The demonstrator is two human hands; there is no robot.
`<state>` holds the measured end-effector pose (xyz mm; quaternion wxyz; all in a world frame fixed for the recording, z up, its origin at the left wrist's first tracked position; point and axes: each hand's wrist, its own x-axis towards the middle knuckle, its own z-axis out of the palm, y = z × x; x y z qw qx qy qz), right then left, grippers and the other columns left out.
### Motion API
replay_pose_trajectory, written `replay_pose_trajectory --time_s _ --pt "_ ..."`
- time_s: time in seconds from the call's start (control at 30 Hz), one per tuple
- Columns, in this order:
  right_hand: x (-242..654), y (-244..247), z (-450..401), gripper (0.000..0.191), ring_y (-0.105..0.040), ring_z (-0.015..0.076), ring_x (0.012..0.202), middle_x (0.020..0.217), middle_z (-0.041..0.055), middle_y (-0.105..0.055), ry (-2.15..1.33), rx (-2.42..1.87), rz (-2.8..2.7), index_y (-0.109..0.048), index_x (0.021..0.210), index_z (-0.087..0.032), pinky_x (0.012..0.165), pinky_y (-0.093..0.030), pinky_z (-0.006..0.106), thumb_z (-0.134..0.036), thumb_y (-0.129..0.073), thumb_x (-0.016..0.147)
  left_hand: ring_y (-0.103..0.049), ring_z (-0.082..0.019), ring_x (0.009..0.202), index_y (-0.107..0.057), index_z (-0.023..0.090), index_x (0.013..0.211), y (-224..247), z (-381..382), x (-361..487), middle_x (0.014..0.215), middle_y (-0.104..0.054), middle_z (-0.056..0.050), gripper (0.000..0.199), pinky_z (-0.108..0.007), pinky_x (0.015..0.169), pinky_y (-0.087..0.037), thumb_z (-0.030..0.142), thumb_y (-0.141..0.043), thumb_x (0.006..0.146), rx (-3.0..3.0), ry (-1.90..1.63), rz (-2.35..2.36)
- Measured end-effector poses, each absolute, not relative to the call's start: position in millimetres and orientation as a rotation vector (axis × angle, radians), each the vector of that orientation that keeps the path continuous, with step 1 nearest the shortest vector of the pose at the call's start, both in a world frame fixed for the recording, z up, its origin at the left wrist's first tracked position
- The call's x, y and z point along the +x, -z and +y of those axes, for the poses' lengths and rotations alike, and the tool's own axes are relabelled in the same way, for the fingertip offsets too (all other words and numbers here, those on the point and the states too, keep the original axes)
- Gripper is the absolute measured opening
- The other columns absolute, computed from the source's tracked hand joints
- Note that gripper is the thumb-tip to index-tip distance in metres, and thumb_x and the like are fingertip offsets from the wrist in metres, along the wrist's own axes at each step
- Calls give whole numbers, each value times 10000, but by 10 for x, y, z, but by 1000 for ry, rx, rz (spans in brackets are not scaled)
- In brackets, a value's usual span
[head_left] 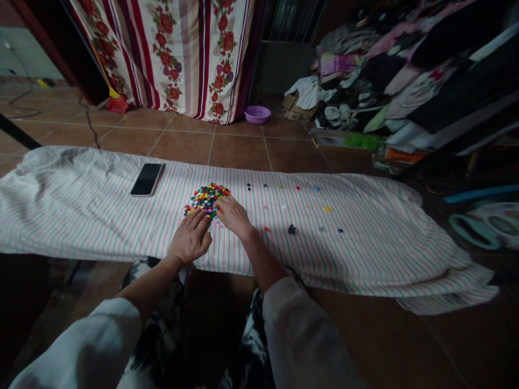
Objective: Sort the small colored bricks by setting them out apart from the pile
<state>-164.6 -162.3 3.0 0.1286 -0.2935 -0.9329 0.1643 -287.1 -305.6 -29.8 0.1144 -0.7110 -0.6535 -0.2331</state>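
A pile of small multicoloured pieces (207, 199) lies on the striped cloth (101, 216). My left hand (190, 237) rests at the pile's near edge, palm down with its fingers spread. At the right side of the pile is my right hand (233, 214), its fingers bent down onto the pieces; whatever its fingertips hold is hidden. A few pink pieces (219, 223) sit between the hands. Further right, small groups sorted by colour are spaced out in rows, among them a dark group (291, 229), yellow pieces (327, 208) and a purple piece (340, 230).
A phone (147, 179) lies on the cloth left of the pile. Beyond, on the tiled floor, are a purple basin (257, 114), a floral curtain (182, 59) and a red dustpan (117, 104). Heaped clothes (365, 70) fill the back right.
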Motion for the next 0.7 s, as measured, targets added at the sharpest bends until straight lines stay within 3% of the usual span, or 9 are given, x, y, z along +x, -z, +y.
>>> replay_pose_trajectory --time_s 0.27,0.47,0.7 --pt "-1659 79 -1588 159 -559 207 986 977 46 -673 -507 -778 -2602 -633 955 -215 885 -445 315 -124 -522 885 -414 -316 1378 -558 106 1236 307 -3060 -2872 1335 -570 -183 413 -527 1124 -401 213 -478 845 -2093 703 -1918" --pt "-1669 165 -1614 249 -601 176 985 1068 38 -659 -568 -724 -2469 -659 1062 -231 868 -467 279 -145 -502 889 -404 -305 1385 -577 108 1213 297 -3056 -2863 1322 -576 -170 398 -508 1142 -381 203 -479 839 -2094 695 -1933" --pt "-1624 155 -1628 243 -620 163 921 1019 44 -651 -687 -678 -2341 -680 1013 -226 842 -491 270 -141 -505 867 -420 -310 1370 -573 92 1216 297 -3055 -2860 1331 -569 -177 396 -493 1129 -398 208 -477 850 -2075 663 -1904"
